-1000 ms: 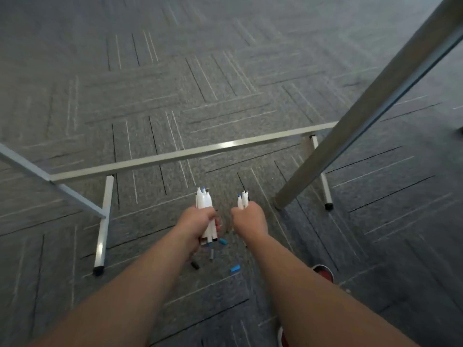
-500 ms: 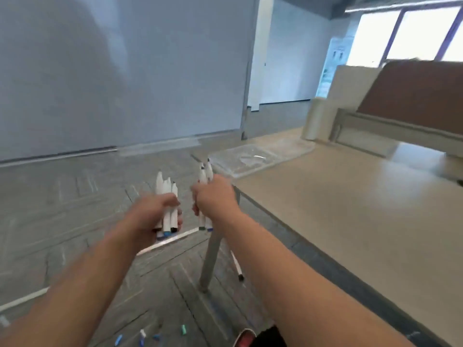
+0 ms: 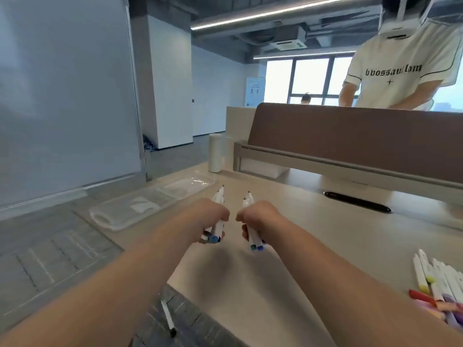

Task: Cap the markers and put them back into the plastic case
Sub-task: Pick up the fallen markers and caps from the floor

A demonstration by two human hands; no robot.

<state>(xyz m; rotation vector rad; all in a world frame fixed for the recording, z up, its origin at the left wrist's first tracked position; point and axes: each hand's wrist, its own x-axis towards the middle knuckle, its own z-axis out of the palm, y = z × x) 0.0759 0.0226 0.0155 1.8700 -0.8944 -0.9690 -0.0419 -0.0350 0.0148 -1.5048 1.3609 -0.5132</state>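
Your left hand (image 3: 210,216) is a fist clamped round a left bundle of markers (image 3: 217,230), white barrels, pointed dark tips up, coloured ends poking out below. Your right hand (image 3: 260,216) grips a smaller right bundle of markers (image 3: 254,237) the same way, blue/purple ends down. Exact count per fist: can't tell. Both hands are above the tabletop (image 3: 313,246), knuckles near each other w/ a small gap, not touching.

The plastic case (image 3: 150,206) is clear, lying open & flat at the tabletop's far-left corner, left of your hands & apart from them. Whether anything is inside it, I can't tell.

More loose markers (image 3: 438,281) lie in a heap at the right edge, well apart from your hands. A white cylinder (image 3: 215,152) stands upright beyond the case, beside a brown divider (image 3: 350,136). A person in a white tee (image 3: 390,78) stands behind the divider. Grey carpet floor (image 3: 62,259) on the left.
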